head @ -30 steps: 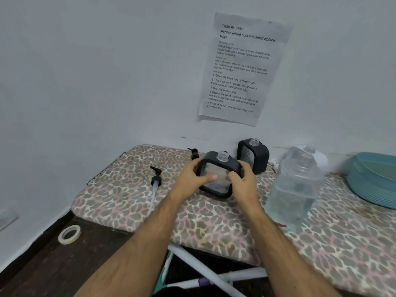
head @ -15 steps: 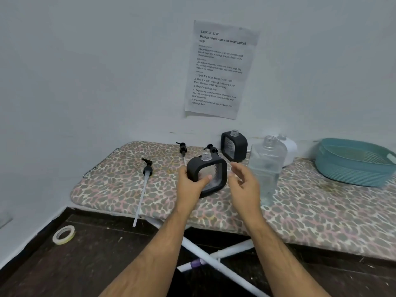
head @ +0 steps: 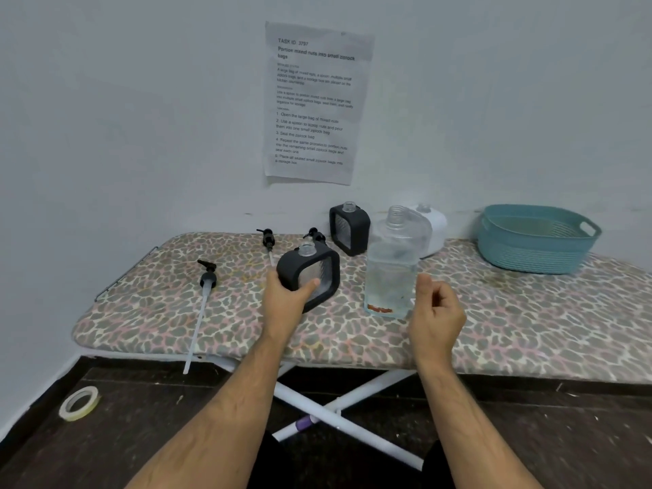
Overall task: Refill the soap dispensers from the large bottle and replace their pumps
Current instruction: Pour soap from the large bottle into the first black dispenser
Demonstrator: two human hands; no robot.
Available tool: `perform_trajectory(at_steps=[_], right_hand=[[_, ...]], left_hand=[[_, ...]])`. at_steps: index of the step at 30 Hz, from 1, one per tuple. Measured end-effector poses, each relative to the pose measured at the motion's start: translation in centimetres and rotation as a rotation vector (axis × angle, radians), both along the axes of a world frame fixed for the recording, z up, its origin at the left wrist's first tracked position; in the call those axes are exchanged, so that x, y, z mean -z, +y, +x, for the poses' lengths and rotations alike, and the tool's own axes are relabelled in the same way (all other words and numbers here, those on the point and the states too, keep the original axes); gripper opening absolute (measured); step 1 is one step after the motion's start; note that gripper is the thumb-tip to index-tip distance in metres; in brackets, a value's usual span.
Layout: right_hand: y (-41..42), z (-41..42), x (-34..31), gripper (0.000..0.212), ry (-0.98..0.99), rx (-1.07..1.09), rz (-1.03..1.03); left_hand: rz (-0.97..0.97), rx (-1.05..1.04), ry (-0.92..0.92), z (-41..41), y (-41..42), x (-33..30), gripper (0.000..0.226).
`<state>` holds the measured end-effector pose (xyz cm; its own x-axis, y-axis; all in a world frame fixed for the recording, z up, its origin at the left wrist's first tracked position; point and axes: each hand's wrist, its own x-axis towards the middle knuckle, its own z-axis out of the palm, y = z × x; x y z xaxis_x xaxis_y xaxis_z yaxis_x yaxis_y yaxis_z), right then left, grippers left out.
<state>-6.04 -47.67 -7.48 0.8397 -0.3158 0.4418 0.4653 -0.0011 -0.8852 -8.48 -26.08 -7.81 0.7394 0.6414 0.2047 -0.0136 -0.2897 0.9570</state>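
Observation:
My left hand (head: 287, 300) grips a black square soap dispenser (head: 312, 273) with an open neck, tilted on the ironing board (head: 176, 312). The large clear bottle (head: 391, 266), uncapped and partly filled, stands upright just right of it. My right hand (head: 435, 312) hovers beside the bottle's lower right with loosely curled fingers, holding nothing. A second black dispenser (head: 349, 227) and a white dispenser (head: 432, 229) stand open at the back. One pump with a long tube (head: 206, 287) lies at the left; two more pumps (head: 268, 240) (head: 315, 234) lie behind the held dispenser.
A teal plastic basket (head: 536, 238) sits at the board's back right. A paper sheet (head: 314, 104) is taped to the wall. A tape roll (head: 79, 403) lies on the dark floor at the left. The board's white legs (head: 335, 411) cross below.
My right hand has let go of the black dispenser and moved right, next to the large bottle. The left hand still holds the dispenser. The view has pulled back.

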Motion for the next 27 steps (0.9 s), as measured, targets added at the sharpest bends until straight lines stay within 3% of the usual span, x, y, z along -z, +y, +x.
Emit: perform_trajectory(at_steps=[3,9,13,19,27], right_hand=[[-0.9,2.0,0.3,0.062,0.109,-0.031,-0.112],[-1.1,4.5,-0.3,0.099,0.259,-0.532,-0.193],[-0.5,5.1,0.5,0.114,0.255,-0.554,-0.213],[0.0,5.5,1.1,0.086,0.239,-0.503,-0.198],[0.4,5.3,1.4,0.092,0.228,-0.466,-0.241]], left_hand=[[0.021,0.050,-0.004,-0.4,-0.5,0.1,0.057],[0.073,0.078,0.021,-0.5,-0.3,0.3,0.069],[0.090,0.087,0.050,-0.6,-0.1,0.3,0.068],[0.069,0.108,0.024,-0.5,0.0,0.5,0.061],[0.100,0.085,0.003,-0.3,-0.1,0.6,0.055]])
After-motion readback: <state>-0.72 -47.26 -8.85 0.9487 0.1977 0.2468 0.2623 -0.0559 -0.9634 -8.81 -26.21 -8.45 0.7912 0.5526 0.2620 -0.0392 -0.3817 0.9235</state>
